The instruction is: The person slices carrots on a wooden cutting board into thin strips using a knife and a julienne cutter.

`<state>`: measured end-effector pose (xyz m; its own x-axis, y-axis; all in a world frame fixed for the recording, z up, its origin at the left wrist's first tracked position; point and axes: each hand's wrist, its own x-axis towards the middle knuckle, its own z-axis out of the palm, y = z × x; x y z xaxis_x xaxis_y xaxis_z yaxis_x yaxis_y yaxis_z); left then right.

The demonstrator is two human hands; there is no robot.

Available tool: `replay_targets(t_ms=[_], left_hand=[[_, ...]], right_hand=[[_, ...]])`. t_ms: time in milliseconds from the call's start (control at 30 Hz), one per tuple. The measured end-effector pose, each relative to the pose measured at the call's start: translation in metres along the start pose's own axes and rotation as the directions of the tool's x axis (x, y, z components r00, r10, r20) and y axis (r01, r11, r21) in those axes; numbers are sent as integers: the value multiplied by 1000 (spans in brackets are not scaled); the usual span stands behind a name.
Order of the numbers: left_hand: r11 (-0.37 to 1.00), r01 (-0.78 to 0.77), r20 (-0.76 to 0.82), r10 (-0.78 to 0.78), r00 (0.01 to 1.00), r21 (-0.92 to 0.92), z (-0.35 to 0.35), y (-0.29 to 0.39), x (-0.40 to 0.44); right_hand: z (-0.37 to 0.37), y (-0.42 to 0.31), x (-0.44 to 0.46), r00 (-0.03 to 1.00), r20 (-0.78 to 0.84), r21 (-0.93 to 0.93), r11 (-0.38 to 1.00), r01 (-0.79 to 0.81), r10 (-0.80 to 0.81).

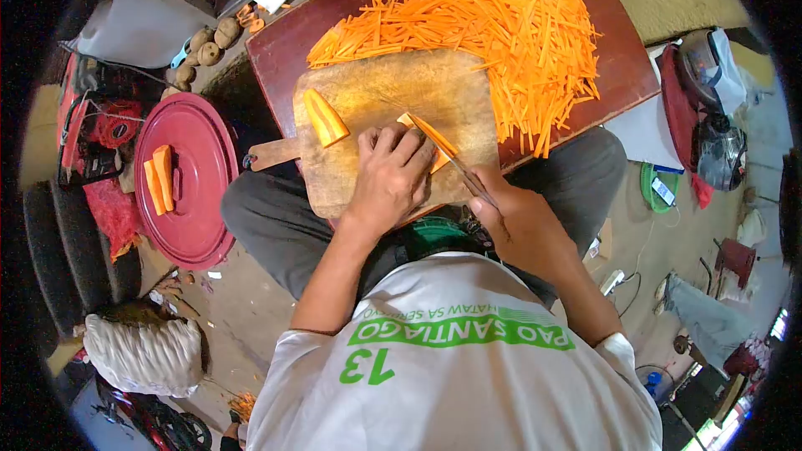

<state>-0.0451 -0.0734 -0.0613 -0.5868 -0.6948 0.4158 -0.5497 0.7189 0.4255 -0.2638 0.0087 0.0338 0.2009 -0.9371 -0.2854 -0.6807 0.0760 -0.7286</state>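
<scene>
A wooden cutting board [447, 88] with a handle on its left lies across my lap and the edge of a dark red table [271, 50]. My left hand [388, 169], fingers curled, presses a carrot piece [439, 162] onto the board; most of that piece is hidden. In my right hand [522, 221] is a knife [444, 144], its blade lying along the carrot just beside my left fingertips. Another thick carrot piece [324, 119] rests on the board's left side. Beyond the board, a large heap of thin carrot strips [518, 21] covers much of the table.
To the left, a round red lid [188, 238] carries cut carrot pieces [159, 179]. Several brown round vegetables [209, 52] sit behind it. A green basin with a phone [662, 191] in it is at the right. Near the lower left lies a white sack [146, 355].
</scene>
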Motion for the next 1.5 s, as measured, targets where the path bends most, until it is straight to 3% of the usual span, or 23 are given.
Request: replay_targets(t_ms=[67, 167, 267, 367, 433, 500, 567, 667, 767, 867, 967, 1167, 1267, 1467, 1500], left_hand=[[1000, -8, 0, 8, 1000, 1, 1, -1, 2], [1000, -2, 5, 2, 1000, 2, 3, -1, 0], [1000, 7, 1, -7, 1000, 18, 2, 0, 0], [1000, -4, -12, 4, 1000, 26, 1, 1, 2], [1000, -9, -27, 10, 1000, 29, 1, 1, 1], [1000, -14, -39, 15, 999, 18, 2, 1, 0], [1000, -18, -44, 18, 999, 7, 3, -1, 0], [1000, -23, -35, 23, 999, -7, 3, -1, 1], [1000, -15, 6, 15, 1000, -1, -1, 0, -1], [998, -57, 47, 57, 997, -11, 1, 0, -5], [993, -107, 16, 108, 994, -55, -2, -5, -4], [985, -151, 51, 155, 987, -82, -4, -7, -2], [983, -148, 68, 156, 985, -107, -5, -5, -3], [986, -127, 98, 138, 986, -106, -2, -8, -6], [984, -143, 80, 152, 985, -104, -3, -7, -4]], right_hand=[[0, 0, -3, 1000, 23, -40, 999, -12, 13], [16, 12, 19, 966, -118, -90, 971, 220, -230], [21, 4, 48, 965, -147, 6, 975, 223, -219], [13, 3, 46, 988, -60, 72, 986, 148, -143], [8, 2, 26, 961, -113, -64, 967, 247, -253], [1, -5, 6, 983, -65, -93, 982, 164, -170], [-6, -15, -4, 991, 75, -35, 994, -106, 109], [7, -5, 10, 997, 3, -116, 991, 73, -73], [30, 19, 33, 920, -217, -47, 945, 324, -327], [14, 3, 48, 991, -36, 97, 987, 130, -127], [2, -1, 25, 996, -29, 119, 988, 93, -90], [5, -5, -10, 1000, -4, -33, 999, -10, 10], [24, 7, 12, 960, -167, -43, 975, 219, -223], [20, 1, 45, 984, -63, 79, 982, 170, -165], [18, 2, 38, 973, -97, 32, 976, 213, -210]])
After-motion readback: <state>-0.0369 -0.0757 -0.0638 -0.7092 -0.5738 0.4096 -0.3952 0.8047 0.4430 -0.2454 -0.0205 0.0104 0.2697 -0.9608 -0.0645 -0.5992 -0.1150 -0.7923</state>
